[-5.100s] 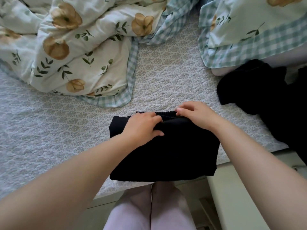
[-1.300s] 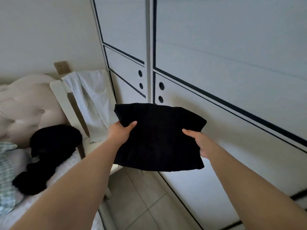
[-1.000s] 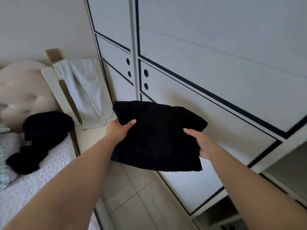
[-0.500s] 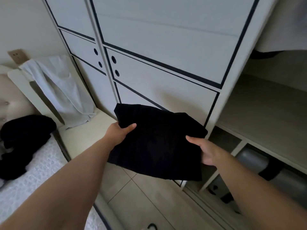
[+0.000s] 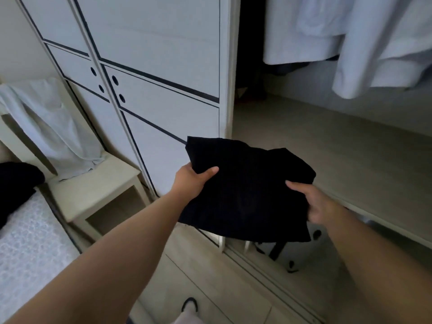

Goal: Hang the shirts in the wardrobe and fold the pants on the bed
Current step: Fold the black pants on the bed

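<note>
Far left, a white cloth (image 5: 53, 127) drapes over a bedside stand (image 5: 98, 195). The left hand (image 5: 191, 181) grips the folded black pants (image 5: 247, 195) at their left edge and the right hand (image 5: 313, 203) at their right, fingers pinching the fabric, in midair before the open wardrobe's shelf (image 5: 346, 148). White shirts (image 5: 374, 43) hang upper right.

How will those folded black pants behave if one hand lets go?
Probably floppy: the folded black pants hang down below the left hand and right hand. Likely light, since edge grips alone carry them. One-handed, the fold would probably fall open.
</note>
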Demonstrator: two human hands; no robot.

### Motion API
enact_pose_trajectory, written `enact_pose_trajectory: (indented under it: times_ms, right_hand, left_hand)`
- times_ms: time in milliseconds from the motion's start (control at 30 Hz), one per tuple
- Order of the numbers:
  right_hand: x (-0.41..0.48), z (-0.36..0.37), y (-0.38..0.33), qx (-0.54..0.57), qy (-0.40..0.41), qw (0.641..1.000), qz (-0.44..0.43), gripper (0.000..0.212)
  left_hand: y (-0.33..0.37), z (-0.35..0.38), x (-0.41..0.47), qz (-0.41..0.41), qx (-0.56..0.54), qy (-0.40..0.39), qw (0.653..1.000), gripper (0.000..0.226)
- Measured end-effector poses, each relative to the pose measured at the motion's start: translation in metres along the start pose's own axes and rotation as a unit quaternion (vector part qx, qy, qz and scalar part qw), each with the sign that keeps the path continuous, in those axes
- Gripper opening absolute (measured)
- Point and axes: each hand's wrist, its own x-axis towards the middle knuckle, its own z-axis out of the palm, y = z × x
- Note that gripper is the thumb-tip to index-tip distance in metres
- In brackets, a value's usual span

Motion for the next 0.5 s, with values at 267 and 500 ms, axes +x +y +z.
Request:
enact_pose_trajectory:
  times_ms: [267, 500]
  right_hand:
    - [-0.053, -0.071, -0.013, 0.038, 0.111, 0.991, -0.07, 0.059]
    - [-0.077, -0.12, -0.016, 0.099, 0.211, 0.966, -0.114, 0.058]
  left_hand:
    - [0.068, 0.071, -0.012, 0.043, 0.0, -0.076, 0.996, 0.067]
    - [0.102, 0.131, -0.01, 0.028, -0.033, -0.172, 0.984, 0.059]
